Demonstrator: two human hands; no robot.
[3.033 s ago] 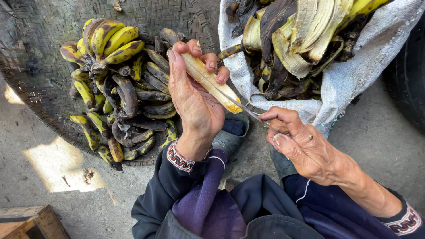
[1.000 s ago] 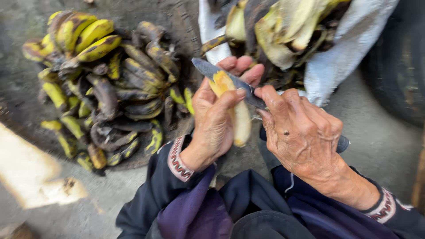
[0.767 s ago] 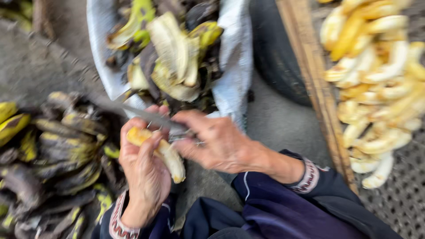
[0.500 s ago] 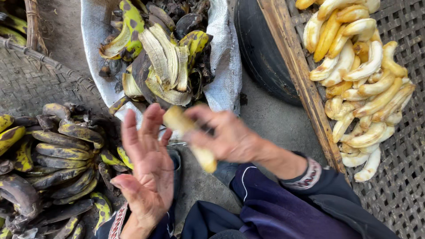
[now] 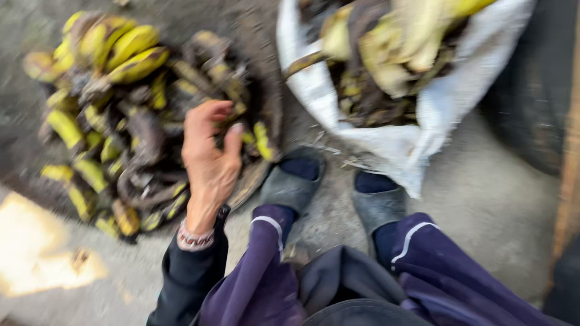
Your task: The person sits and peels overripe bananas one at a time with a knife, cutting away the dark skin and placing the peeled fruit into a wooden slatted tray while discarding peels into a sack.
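over the banana heap, head view: the whole picture is blurred by motion, so fine detail is lost.
left hand [image 5: 208, 160]: bare, reaching out over the pile, fingers loosely curled and apart, thumb out to the right; it grips nothing, and whether the fingertips touch the fruit below cannot be told.
left sleeve: a dark cuff with a patterned red and white band [image 5: 194, 238] at the wrist.
right hand: out of the picture, so its state cannot be told.
unpeeled fruit: a heap of yellow, green and blackened bananas [image 5: 115, 115] lies on a flat round woven basket tray [image 5: 257, 178], left of centre, directly under and around the left hand; the yellowest bunch sits at the top left.
peels: a white woven plastic sack [image 5: 423, 130] stands open at the upper right, filled with pale yellow and brown banana skins [image 5: 386, 54]; it is well apart from the hand and just beyond the right foot.
feet: two grey rubber slippers [image 5: 293, 184] over dark socks rest on the concrete ground [image 5: 495, 211], the left one touching the tray's edge, the right one beside the sack.
legs: purple trousers with a white stripe [image 5: 266, 271] fill the bottom of the picture.
far right: a dark rounded shape and a strip of wooden edge [image 5: 571, 169], too blurred to tell more.
bottom left: a patch of bright sunlight [image 5: 36, 253] on the ground.
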